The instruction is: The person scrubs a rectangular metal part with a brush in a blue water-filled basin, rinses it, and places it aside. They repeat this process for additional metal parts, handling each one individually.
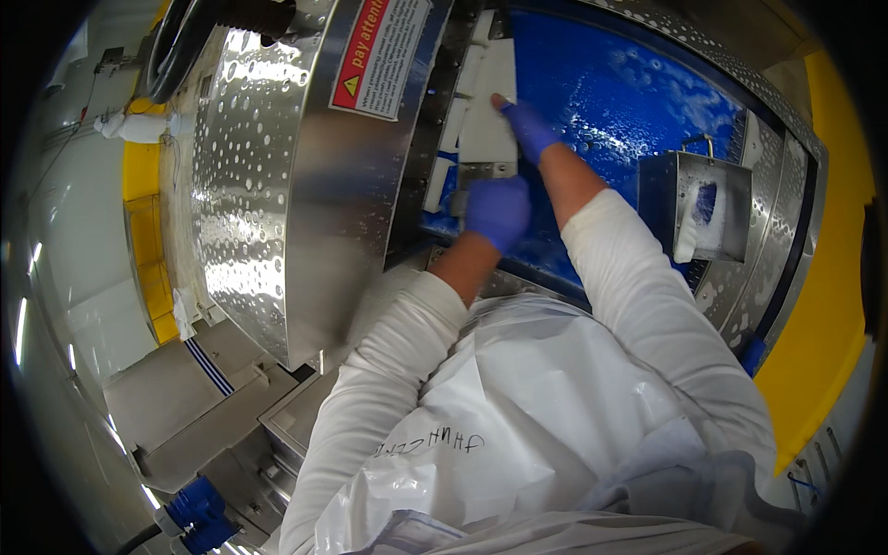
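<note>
My left hand [499, 213], in a purple glove, is closed in a fist at the near end of a metal plate with bolts [487, 171]. Whatever it grips is hidden beneath it. Farther off, my right hand [531, 131], gloved the same way, reaches forward with its fingers stretched and one bare fingertip touching a long white slab [487, 111]. The slab lies flat beside the metal guard. To its left are narrower white pieces [439, 183], partly covered by the slab and the guard.
A wet blue conveyor belt [592, 83] spreads to the right of my hands. At its right side stands a metal box [726, 203] with a handle and a white strip. A large steel housing [342, 185] with a warning label rises on the left. Yellow panels [832, 277] border the right.
</note>
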`<state>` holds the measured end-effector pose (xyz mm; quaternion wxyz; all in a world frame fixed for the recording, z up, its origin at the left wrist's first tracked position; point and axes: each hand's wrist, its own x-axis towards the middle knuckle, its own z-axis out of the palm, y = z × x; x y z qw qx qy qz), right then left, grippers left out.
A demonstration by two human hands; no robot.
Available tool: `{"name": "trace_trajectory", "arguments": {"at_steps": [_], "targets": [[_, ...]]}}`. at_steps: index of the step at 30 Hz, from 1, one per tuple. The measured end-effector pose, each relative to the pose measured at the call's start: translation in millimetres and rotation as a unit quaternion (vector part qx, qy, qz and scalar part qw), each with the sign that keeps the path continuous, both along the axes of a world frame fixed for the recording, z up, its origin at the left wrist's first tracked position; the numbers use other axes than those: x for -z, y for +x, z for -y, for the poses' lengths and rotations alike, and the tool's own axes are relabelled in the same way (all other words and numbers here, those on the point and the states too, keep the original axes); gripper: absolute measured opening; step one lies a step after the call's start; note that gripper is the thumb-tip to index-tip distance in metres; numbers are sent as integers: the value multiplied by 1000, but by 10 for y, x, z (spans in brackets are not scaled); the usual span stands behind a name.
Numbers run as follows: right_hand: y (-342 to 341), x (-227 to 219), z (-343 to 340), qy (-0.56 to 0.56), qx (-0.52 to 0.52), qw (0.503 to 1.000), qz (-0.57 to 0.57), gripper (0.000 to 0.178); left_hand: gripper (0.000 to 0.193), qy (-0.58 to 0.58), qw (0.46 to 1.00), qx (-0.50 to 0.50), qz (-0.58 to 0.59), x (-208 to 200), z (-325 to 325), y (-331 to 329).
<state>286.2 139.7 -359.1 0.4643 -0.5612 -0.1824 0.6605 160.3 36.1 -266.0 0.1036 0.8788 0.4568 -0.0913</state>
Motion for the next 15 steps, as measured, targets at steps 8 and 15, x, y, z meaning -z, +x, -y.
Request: {"name": "trace_trajectory", "arguments": {"at_steps": [8, 15], "targets": [[-102, -61, 61, 0, -53, 988, 146, 59, 7, -9, 999, -17, 36, 258, -41, -213], [-185, 58, -269, -25, -30, 999, 12, 57, 8, 41, 998, 28, 29, 166, -118, -485]]}}
